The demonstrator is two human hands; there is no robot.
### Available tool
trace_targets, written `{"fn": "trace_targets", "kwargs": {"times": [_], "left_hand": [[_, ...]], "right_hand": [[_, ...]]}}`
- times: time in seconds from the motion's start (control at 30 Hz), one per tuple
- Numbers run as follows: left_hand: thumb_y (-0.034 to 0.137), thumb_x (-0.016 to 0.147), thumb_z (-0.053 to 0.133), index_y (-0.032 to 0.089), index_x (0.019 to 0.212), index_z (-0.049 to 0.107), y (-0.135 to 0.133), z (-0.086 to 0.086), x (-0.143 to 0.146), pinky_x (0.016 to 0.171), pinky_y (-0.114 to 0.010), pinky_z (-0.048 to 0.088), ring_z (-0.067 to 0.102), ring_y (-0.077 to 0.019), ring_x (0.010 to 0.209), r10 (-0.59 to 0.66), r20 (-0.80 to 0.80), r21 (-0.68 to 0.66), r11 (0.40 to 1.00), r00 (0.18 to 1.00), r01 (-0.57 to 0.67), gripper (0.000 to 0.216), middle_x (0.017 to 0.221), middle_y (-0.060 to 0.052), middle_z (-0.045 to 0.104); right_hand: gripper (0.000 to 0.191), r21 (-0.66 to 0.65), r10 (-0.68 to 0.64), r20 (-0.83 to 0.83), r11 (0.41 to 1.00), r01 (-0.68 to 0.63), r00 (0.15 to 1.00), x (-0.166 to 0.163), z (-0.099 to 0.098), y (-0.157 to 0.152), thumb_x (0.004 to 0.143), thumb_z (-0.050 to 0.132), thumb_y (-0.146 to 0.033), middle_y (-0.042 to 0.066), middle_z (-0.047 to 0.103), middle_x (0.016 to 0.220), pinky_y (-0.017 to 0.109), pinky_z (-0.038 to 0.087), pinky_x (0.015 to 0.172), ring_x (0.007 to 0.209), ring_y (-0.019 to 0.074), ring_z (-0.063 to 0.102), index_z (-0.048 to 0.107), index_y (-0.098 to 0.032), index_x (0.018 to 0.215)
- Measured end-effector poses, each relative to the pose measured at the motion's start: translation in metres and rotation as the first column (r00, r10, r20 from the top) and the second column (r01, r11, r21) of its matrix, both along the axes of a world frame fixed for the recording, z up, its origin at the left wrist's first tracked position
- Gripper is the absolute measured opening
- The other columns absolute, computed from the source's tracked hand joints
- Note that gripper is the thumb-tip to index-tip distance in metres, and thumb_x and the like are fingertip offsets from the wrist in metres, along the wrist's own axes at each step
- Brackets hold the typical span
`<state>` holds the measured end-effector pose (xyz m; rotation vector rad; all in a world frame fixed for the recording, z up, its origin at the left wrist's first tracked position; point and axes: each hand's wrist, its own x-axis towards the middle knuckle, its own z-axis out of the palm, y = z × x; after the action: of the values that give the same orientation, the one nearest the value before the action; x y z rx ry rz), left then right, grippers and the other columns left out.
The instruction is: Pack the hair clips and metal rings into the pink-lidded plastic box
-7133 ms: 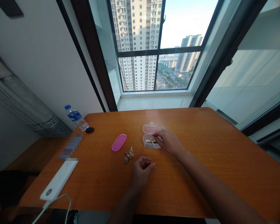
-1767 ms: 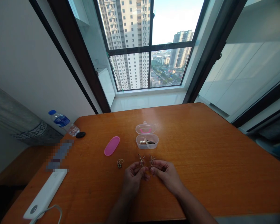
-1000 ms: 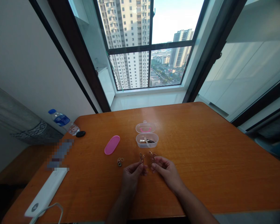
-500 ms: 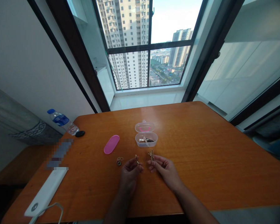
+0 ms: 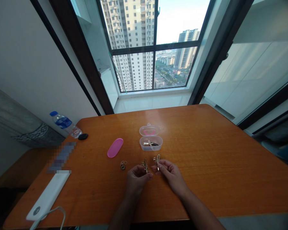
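My left hand (image 5: 137, 180) pinches a small shiny metal clip (image 5: 145, 165) between thumb and fingers, held upright just above the table. Close beside it, my right hand (image 5: 171, 175) pinches another metal clip (image 5: 157, 162) with a looped top. Their exact kind is too small to make out. Left of my hands, several small rings (image 5: 123, 164) lie in a cluster on the wood. Beyond my hands stands an open clear plastic box (image 5: 151, 147), its lid folded back, with silvery and black small items inside. A pink oval piece (image 5: 115, 148) lies flat to its left.
Along the left side of the wooden table (image 5: 206, 159) are a white power strip (image 5: 48, 196) with a cable, a blurred-out flat item (image 5: 63, 157), a black round object (image 5: 83, 136) and a tilted water bottle (image 5: 66, 124). A window faces the far edge.
My left hand has moved right and its clip has turned, showing its long side nearer the right hand's clip. The right hand has barely moved.
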<state>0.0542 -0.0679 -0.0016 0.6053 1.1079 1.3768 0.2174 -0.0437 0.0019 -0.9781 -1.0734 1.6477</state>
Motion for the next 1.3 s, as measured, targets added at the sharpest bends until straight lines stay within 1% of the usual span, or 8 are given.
{"fn": "trace_targets", "kwargs": {"times": [0.47, 0.57, 0.67, 0.9, 1.03, 1.13, 1.2, 1.3], "left_hand": [[0.029, 0.043, 0.094, 0.015, 0.06, 0.058, 0.002, 0.001, -0.002, 0.051, -0.023, 0.05, 0.062, -0.0136, 0.047, -0.02, -0.052, -0.03, 0.999, 0.998, 0.019, 0.042, 0.052, -0.001, 0.068], [0.031, 0.041, 0.094, 0.015, 0.058, 0.059, 0.002, 0.003, -0.002, 0.051, -0.024, 0.051, 0.062, -0.0144, 0.047, -0.025, -0.084, -0.046, 0.999, 0.996, 0.021, 0.042, 0.052, -0.001, 0.068], [0.032, 0.042, 0.094, 0.015, 0.058, 0.062, 0.001, 0.005, -0.001, 0.051, -0.025, 0.051, 0.062, -0.0147, 0.047, -0.023, -0.105, -0.039, 0.999, 0.994, 0.019, 0.039, 0.053, -0.002, 0.069], [0.027, 0.042, 0.094, 0.014, 0.061, 0.071, -0.003, 0.007, 0.001, 0.056, -0.027, 0.054, 0.067, -0.018, 0.055, -0.044, -0.079, -0.01, 0.999, 0.996, 0.043, 0.032, 0.063, -0.006, 0.075], [0.024, 0.044, 0.094, 0.015, 0.061, 0.074, -0.004, 0.012, 0.0, 0.06, -0.03, 0.056, 0.068, -0.0195, 0.055, -0.112, -0.054, 0.005, 0.994, 0.992, 0.113, 0.028, 0.062, -0.007, 0.075], [0.025, 0.048, 0.093, 0.015, 0.064, 0.076, -0.005, 0.013, -0.003, 0.064, -0.032, 0.056, 0.069, -0.0213, 0.06, -0.153, -0.079, 0.037, 0.987, 0.985, 0.156, 0.025, 0.065, -0.007, 0.075], [0.024, 0.053, 0.091, 0.014, 0.07, 0.078, -0.006, 0.01, -0.004, 0.067, -0.031, 0.056, 0.07, -0.0212, 0.065, -0.185, -0.08, 0.071, 0.979, 0.979, 0.191, 0.023, 0.068, -0.007, 0.076], [0.019, 0.053, 0.091, 0.016, 0.082, 0.077, -0.007, 0.0, -0.006, 0.066, -0.028, 0.055, 0.069, -0.0182, 0.066, -0.151, -0.031, 0.108, 0.982, 0.988, 0.154, 0.032, 0.072, -0.005, 0.076]], "right_hand": [[0.034, 0.019, 0.003, 0.033, 1.0, -0.004, 0.999, 0.001, 0.004, 0.0, 0.083, 0.071, -0.051, 0.007, 0.074, 0.087, 0.033, 0.049, 0.078, 0.077, 0.0194, 0.065, 0.072, -0.018, 0.091], [0.034, 0.046, -0.041, 0.087, 0.998, 0.037, 0.995, 0.001, 0.006, 0.002, 0.08, 0.073, -0.051, 0.004, 0.071, 0.077, 0.028, 0.045, 0.07, 0.07, 0.0163, 0.059, 0.074, -0.017, 0.085], [0.035, 0.022, -0.01, 0.099, 1.0, 0.008, 0.995, 0.001, 0.009, 0.003, 0.075, 0.077, -0.051, 0.001, 0.066, 0.066, 0.026, 0.041, 0.06, 0.06, 0.0132, 0.054, 0.075, -0.016, 0.08], [0.046, -0.066, 0.097, -0.089, 0.992, -0.103, 0.991, -0.007, 0.018, 0.003, 0.068, 0.087, -0.037, 0.002, 0.073, 0.075, 0.026, 0.044, 0.063, 0.061, 0.0122, 0.06, 0.071, -0.02, 0.108], [0.034, -0.088, 0.168, -0.049, 0.981, -0.172, 0.985, -0.01, 0.014, 0.002, 0.071, 0.084, -0.04, 0.004, 0.073, 0.079, 0.026, 0.043, 0.064, 0.063, 0.0123, 0.059, 0.075, -0.016, 0.094], [0.027, -0.112, 0.154, -0.071, 0.98, -0.161, 0.985, -0.011, 0.012, 0.001, 0.073, 0.082, -0.039, 0.002, 0.07, 0.077, 0.024, 0.041, 0.061, 0.061, 0.0107, 0.056, 0.073, -0.017, 0.085], [0.025, -0.1, 0.151, -0.075, 0.982, -0.158, 0.986, -0.012, 0.014, 0.002, 0.073, 0.083, -0.038, 0.001, 0.069, 0.076, 0.023, 0.04, 0.06, 0.06, 0.0101, 0.054, 0.071, -0.017, 0.081], [0.028, -0.033, 0.131, -0.001, 0.991, -0.131, 0.991, -0.011, 0.026, 0.008, 0.071, 0.083, -0.041, 0.002, 0.071, 0.077, 0.024, 0.04, 0.059, 0.061, 0.0114, 0.055, 0.071, -0.017, 0.079]]}}
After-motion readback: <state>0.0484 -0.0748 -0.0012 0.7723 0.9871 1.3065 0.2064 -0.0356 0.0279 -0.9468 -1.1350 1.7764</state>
